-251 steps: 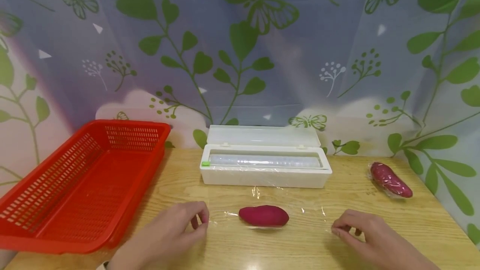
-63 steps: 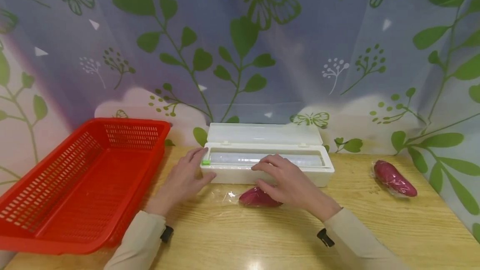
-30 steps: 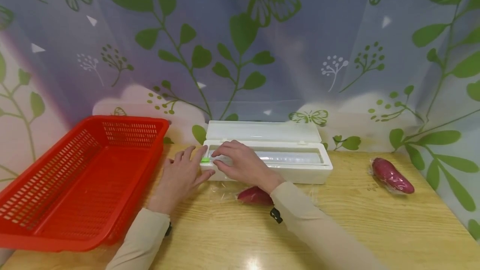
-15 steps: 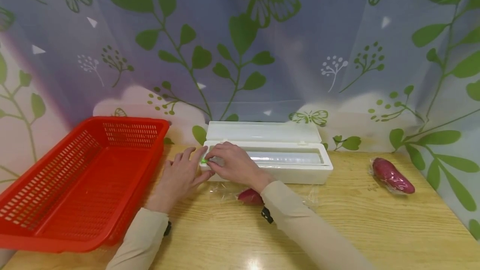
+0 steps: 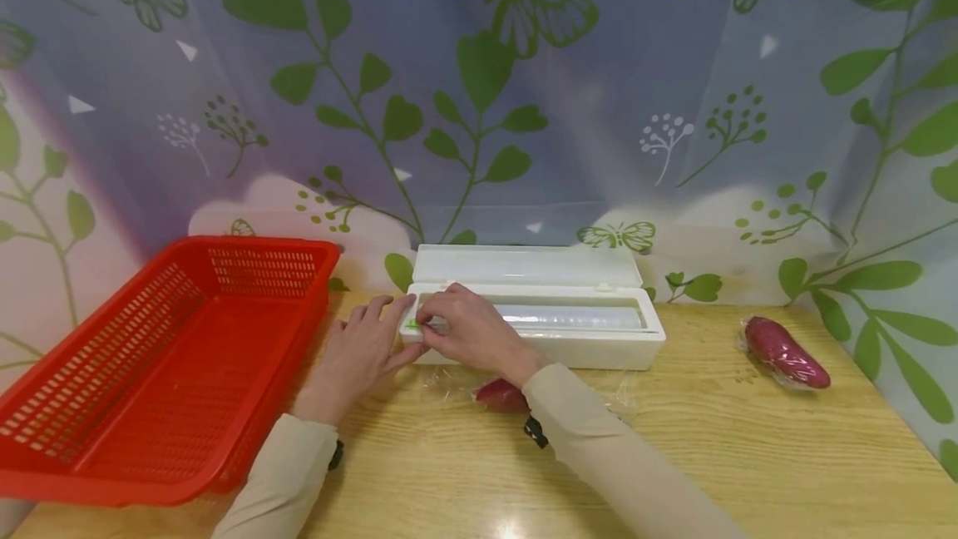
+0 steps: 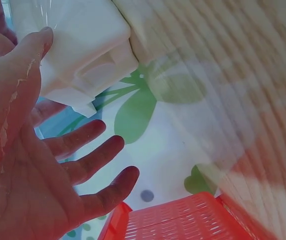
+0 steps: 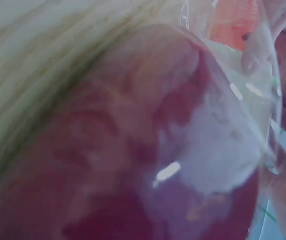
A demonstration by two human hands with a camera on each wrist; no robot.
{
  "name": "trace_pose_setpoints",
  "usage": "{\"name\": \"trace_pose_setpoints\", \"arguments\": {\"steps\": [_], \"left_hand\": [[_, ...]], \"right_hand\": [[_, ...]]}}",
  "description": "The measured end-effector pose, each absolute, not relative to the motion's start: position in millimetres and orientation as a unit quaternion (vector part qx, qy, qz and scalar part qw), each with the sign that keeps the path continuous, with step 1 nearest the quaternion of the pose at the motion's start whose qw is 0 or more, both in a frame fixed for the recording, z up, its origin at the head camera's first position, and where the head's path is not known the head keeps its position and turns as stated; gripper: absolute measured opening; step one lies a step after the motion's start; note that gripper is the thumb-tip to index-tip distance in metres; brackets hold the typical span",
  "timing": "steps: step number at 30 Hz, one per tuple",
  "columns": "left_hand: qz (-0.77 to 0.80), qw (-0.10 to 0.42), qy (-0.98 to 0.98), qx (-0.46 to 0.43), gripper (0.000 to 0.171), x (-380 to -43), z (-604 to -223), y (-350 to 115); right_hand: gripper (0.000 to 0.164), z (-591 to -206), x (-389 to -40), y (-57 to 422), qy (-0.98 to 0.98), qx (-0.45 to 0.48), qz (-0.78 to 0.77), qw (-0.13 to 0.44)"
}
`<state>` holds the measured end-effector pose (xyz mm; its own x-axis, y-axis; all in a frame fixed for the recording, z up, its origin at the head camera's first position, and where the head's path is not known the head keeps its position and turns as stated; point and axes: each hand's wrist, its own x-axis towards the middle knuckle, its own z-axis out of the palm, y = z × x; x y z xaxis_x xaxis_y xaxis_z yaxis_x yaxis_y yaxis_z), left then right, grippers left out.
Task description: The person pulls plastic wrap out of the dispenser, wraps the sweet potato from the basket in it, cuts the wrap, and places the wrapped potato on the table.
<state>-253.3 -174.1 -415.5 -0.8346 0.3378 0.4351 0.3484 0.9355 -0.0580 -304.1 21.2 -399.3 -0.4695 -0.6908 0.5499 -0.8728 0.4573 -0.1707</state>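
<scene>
A white cling film dispenser (image 5: 539,349) stands with its lid up and a film roll (image 5: 569,317) inside. My left hand (image 5: 359,348) holds its left end, thumb on the front and index finger at the rear corner; the other fingers are spread in the left wrist view. My right hand (image 5: 471,331) pinches the small green cutter slider (image 5: 412,323) at the rail's left end. Under my right forearm lies a purple sweet potato (image 5: 500,395), partly hidden. Clear film (image 5: 445,385) covers it and runs to the dispenser's front; the right wrist view shows its wrapped skin (image 7: 123,150) close up.
A red plastic basket (image 5: 258,406) stands at the left. Another sweet potato (image 5: 786,353), wrapped in film, lies on the wooden table (image 5: 748,456) at the right. A patterned cloth (image 5: 569,148) hangs behind the dispenser.
Both hands have gone from beside the sweet potato to the dispenser. My right hand has moved left along it to the green slider. In the last half second little has moved.
</scene>
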Motion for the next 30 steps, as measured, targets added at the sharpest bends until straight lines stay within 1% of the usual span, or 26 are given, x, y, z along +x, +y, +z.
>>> {"name": "trace_pose_setpoints", "arguments": {"steps": [11, 18, 26, 30], "left_hand": [[-0.024, 0.184, -0.969, -0.161, 0.070, -252.1, -409.7, -172.9], [-0.028, 0.189, -0.968, -0.163, 0.069, -252.2, -408.0, -171.7], [-0.026, 0.193, -0.967, -0.162, 0.069, -253.0, -408.0, -171.3], [-0.018, 0.197, -0.967, -0.160, 0.069, -252.8, -407.2, -172.8]], "right_hand": [[0.007, -394.3, -301.2, 28.4, -0.832, 0.476, 0.198, 0.207], [0.007, -391.6, -298.7, 30.8, -0.841, 0.464, 0.195, 0.199], [0.006, -390.6, -296.5, 36.1, -0.848, 0.455, 0.172, 0.208], [0.009, -389.5, -294.6, 41.8, -0.855, 0.445, 0.172, 0.204]]}}
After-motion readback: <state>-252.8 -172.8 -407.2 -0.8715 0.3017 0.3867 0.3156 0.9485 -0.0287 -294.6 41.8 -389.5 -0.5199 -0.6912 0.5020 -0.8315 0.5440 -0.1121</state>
